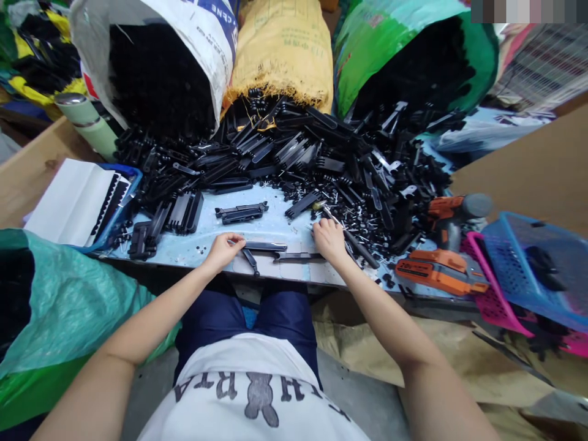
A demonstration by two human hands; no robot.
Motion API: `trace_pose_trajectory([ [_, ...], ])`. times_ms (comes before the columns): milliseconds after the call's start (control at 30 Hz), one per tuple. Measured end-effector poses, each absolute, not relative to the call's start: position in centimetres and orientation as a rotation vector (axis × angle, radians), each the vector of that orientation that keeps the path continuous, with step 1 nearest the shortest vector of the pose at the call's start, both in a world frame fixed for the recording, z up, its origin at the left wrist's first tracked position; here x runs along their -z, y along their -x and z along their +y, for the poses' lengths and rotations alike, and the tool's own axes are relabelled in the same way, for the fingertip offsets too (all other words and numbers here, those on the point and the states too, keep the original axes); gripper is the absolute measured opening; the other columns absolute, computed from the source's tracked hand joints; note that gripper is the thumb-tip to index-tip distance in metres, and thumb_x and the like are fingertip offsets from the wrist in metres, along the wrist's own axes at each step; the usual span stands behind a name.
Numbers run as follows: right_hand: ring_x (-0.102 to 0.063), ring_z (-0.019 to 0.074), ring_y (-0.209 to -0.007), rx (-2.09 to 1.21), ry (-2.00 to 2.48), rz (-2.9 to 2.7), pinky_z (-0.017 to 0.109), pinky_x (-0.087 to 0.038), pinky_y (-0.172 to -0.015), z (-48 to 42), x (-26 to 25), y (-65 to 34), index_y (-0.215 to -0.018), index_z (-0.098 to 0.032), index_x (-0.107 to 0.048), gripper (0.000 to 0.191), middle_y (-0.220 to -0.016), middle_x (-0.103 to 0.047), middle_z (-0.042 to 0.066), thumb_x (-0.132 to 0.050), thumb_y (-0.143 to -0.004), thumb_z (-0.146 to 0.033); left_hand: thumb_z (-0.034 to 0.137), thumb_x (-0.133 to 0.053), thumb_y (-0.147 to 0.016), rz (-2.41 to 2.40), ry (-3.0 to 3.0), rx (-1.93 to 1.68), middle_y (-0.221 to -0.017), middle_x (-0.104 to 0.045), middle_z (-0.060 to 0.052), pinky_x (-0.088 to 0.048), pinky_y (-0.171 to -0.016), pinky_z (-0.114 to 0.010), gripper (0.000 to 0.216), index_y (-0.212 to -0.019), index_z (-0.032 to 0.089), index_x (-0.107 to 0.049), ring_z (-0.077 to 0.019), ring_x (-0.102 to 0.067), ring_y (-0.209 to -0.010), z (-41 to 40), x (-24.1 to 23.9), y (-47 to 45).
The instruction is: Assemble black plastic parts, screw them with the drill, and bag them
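Note:
My left hand [226, 250] pinches the end of a long black folding part [264, 246] between thumb and fingers. A short black arm [250, 262] angles down from that part at the table's front edge. Beside it lies another slim dark bar [301, 256]. My right hand [329, 237] rests fingers-down at the edge of a heap of small pins and black bits [351, 214]. Its fingers are curled together, and what they hold is hidden. Right against this hand lies a tool with a metal shaft and black handle [362, 250]. An assembled folded black piece [242, 212] lies farther back.
Loose black parts [275, 147] spread from a white sack [206, 49], a yellow sack [285, 49] and a green sack [367, 55]. An orange cordless drill [443, 272] stands right, near a blue basket [519, 257]. Left are a bottle [89, 125] and a blue tray [133, 177].

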State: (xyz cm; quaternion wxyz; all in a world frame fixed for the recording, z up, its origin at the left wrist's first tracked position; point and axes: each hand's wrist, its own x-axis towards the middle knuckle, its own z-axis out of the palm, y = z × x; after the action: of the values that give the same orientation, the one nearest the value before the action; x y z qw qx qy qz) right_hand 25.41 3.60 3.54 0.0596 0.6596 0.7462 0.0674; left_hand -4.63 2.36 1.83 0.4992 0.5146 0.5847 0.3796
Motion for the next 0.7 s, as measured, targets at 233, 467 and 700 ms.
trace_pose_trajectory([
  [233,-0.058,0.0155,-0.072,0.699,-1.976,2.788,0.027,-0.045,-0.070,3.0,-5.6,-24.0,-0.098,-0.014,-0.063,0.019,-0.087,-0.065,0.006,-0.056,-0.085,-0.026,0.038,-0.069,-0.067,1.380,-1.108,-0.844,-0.079,-0.067,-0.005,-0.038,-0.046,-0.020,0.040,-0.098,0.012,-0.069,-0.0073,-0.050,-0.049,2.1,-1.0,4.5],
  [467,-0.060,0.0150,-0.074,0.444,-1.591,2.687,0.024,-0.042,-0.068,3.0,-8.0,-20.9,-0.089,-0.015,-0.069,0.014,-0.086,-0.064,0.008,-0.057,-0.083,-0.015,0.033,-0.061,-0.077,1.460,-1.417,-0.866,-0.083,-0.067,-0.007,-0.047,-0.059,-0.026,0.028,-0.094,0.013,-0.068,-0.0118,-0.056,-0.058,1.9,-0.6,4.6],
  [700,-0.062,0.0162,-0.073,0.202,-1.325,2.766,0.024,-0.041,-0.064,1.6,-5.9,-20.1,-0.091,-0.013,-0.063,0.013,-0.084,-0.064,0.009,-0.050,-0.090,-0.015,0.028,-0.047,-0.089,1.279,-2.553,-0.825,-0.116,-0.062,-0.014,-0.041,-0.096,-0.044,0.031,-0.114,0.016,-0.060,-0.0261,-0.053,-0.114,0.6,-1.6,2.5],
])
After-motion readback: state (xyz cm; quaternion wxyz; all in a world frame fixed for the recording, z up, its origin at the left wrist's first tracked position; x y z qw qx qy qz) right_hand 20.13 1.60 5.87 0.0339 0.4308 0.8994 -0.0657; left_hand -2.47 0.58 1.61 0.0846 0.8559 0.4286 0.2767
